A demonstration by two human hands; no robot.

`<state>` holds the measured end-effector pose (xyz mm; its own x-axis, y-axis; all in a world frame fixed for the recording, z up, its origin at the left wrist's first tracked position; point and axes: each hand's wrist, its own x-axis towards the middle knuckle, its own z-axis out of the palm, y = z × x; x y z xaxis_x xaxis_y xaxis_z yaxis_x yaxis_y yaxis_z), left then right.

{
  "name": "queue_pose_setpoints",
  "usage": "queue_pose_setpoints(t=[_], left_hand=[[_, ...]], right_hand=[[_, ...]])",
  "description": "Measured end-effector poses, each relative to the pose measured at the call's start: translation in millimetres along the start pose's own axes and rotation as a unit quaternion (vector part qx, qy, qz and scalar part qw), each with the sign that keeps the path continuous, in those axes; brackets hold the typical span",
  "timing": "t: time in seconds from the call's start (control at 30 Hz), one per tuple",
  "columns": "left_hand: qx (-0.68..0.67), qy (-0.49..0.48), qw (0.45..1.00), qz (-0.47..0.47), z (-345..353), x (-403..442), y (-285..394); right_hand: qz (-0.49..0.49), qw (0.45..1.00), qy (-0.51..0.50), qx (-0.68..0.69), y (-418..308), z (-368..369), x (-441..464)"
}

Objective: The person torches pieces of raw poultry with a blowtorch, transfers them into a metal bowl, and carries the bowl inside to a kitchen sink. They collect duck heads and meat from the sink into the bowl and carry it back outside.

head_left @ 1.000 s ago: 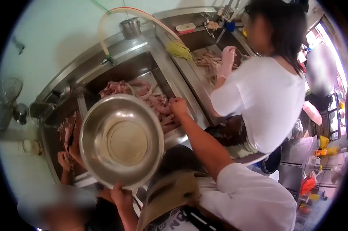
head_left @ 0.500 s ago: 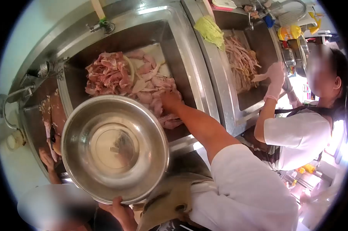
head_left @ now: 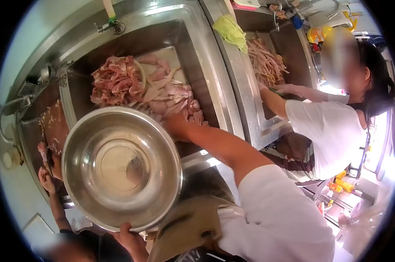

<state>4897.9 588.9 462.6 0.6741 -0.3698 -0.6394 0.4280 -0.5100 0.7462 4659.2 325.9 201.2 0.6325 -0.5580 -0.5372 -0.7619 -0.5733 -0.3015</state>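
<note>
My left hand grips the near rim of a wide, shallow steel bowl, thumb over the edge. Nothing lies inside the tilted bowl. My right hand is down in the large steel sink, against pale raw chicken pieces and close behind the bowl's far rim. Its fingers are blurred and partly hidden. Left of these pieces, a heap of darker pink raw meat is piled up, with a pale curved rim showing beside it.
At right, a co-worker in a white shirt leans over another sink holding long pale strips. A green cloth lies on the ledge between the sinks. At lower left, another person's hand is near a brown board.
My right hand has moved left and nearer the bowl's rim. The bowl has shifted slightly left in view. The co-worker at right has lowered their arms into the sink.
</note>
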Motion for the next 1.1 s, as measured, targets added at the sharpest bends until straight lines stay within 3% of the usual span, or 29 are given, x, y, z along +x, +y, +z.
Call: queue_pose_setpoints(t=[0.03, 0.13, 0.27, 0.33, 0.43, 0.47, 0.57, 0.77, 0.87, 0.93, 0.97, 1.0, 1.07, 1.1], left_hand=[[0.002, -0.019, 1.0, -0.019, -13.9, 6.5, -7.8], [-0.002, 0.019, 0.998, -0.056, -26.7, 8.2, -16.3], [-0.022, -0.019, 0.999, -0.03, -21.9, -3.8, -10.8], [-0.018, -0.019, 1.0, -0.006, -32.3, 3.7, -22.4], [0.002, 0.002, 1.0, 0.012, -34.3, 4.6, -27.5], [-0.01, -0.002, 1.0, 0.023, -34.8, 4.8, -28.2], [-0.021, -0.022, 0.997, 0.065, -29.3, 2.6, -24.8], [0.047, -0.026, 0.994, 0.09, -29.8, -0.8, -21.4], [0.036, -0.057, 0.993, 0.096, -34.3, 0.0, -22.3], [0.033, -0.072, 0.992, 0.103, -40.1, 5.5, -26.8], [0.029, -0.072, 0.992, 0.102, -40.4, 3.3, -26.0], [0.024, -0.073, 0.992, 0.101, -37.8, 1.7, -23.1], [0.008, -0.065, 0.993, 0.094, -32.3, -4.2, -17.4], [-0.002, -0.058, 0.994, 0.089, -29.6, -8.6, -14.3]], right_hand=[[-0.003, 0.999, -0.021, -0.043, -6.8, 9.0, 2.1], [0.007, 0.998, -0.017, 0.061, -9.1, 18.3, 0.4], [0.047, 0.998, -0.013, 0.045, -2.4, 58.0, 15.2], [0.061, 0.996, 0.023, 0.063, -2.2, 28.2, -9.2], [0.058, 0.985, -0.116, 0.113, -3.6, -23.9, -28.8], [0.045, 0.981, -0.179, 0.057, 27.7, 28.7, 3.9], [0.127, 0.977, -0.017, 0.17, 29.6, 43.2, 4.1], [0.206, 0.944, 0.052, 0.251, 57.2, 116.9, 48.1], [0.216, 0.971, -0.013, 0.104, 29.9, 9.2, -28.7], [0.262, 0.93, 0.161, 0.201, 2.8, -55.8, -96.0], [0.183, 0.92, 0.233, 0.256, 1.1, -75.6, -122.5], [0.205, 0.871, 0.301, 0.331, -19.9, -111.8, -157.1], [0.215, 0.848, 0.242, 0.419, -53.1, -177.5, -206.4], [0.177, 0.842, 0.26, 0.438, -76.4, -199.1, -221.4]])
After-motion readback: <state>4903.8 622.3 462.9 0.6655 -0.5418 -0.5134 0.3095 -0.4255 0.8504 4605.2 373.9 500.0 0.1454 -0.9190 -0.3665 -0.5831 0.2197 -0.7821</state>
